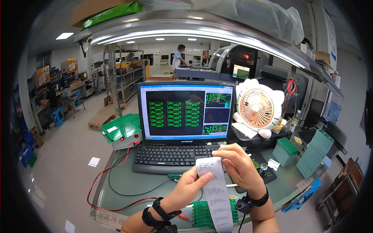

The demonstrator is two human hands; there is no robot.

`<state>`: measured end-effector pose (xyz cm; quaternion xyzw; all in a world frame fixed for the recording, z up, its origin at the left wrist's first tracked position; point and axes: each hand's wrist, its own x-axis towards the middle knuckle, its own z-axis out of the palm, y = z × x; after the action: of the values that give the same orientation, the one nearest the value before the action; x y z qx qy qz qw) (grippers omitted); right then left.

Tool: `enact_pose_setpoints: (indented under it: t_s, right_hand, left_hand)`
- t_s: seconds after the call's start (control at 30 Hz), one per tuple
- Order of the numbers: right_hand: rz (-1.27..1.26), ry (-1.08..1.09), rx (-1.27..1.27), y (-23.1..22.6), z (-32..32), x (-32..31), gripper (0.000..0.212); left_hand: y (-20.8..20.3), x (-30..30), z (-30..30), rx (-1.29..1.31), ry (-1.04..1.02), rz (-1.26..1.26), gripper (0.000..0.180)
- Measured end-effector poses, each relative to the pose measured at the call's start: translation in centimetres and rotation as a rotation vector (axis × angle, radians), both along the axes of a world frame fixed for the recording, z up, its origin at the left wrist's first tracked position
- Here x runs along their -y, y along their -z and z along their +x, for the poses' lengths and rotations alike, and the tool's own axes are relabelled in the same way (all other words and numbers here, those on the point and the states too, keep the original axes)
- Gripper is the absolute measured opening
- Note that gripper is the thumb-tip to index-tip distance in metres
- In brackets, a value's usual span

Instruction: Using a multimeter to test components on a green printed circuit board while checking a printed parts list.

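A long white strip of printed receipt paper (217, 190) hangs between my hands and down past the lower edge of the view. My left hand (186, 190) grips its left side, thumb lying flat on the print. Bent fingers of my right hand (243, 169) meet the strip's upper right edge; the exact contact there is partly hidden. Under the strip, a green circuit board panel (200, 213) lies on the table, partly covered by the paper. A red probe tip (182, 216) rests beside my left wrist.
Behind my hands stand a black keyboard (165, 157) and a monitor (175, 112) showing a board layout. A white cat-shaped fan (258, 108) is at the right, with stacked green boards (287, 149) nearby. More green boards (122, 126) sit on a box at left. Red and black cables (93, 194) loop across the table's left.
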<state>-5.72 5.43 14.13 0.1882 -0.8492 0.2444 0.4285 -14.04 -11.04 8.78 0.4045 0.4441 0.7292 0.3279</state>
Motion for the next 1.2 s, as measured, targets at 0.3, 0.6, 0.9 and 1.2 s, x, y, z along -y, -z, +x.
enact_pose_setpoints:
  t_s: [0.3, 0.6, 0.9, 1.2]
  right_hand:
    - [0.074, 0.055, -0.096, 0.4, 0.1, -0.6, 0.013]
    - [-0.024, 0.018, -0.045, 0.8, 0.2, -0.4, 0.018]
    - [0.314, 0.170, -0.192, -0.2, 0.1, -1.1, 0.014]
    - [0.232, 0.087, -0.135, -0.1, -0.4, -1.0, 0.012]
  left_hand:
    - [0.6, -0.4, -0.8, 0.247, -0.082, 0.049, 0.029]
    - [0.5, 0.1, -0.2, 0.159, -0.020, 0.038, 0.034]
    - [0.0, 0.0, -0.3, 0.070, 0.093, -0.097, 0.032]
    - [0.5, -0.3, -0.7, -0.042, -0.010, -0.041, 0.035]
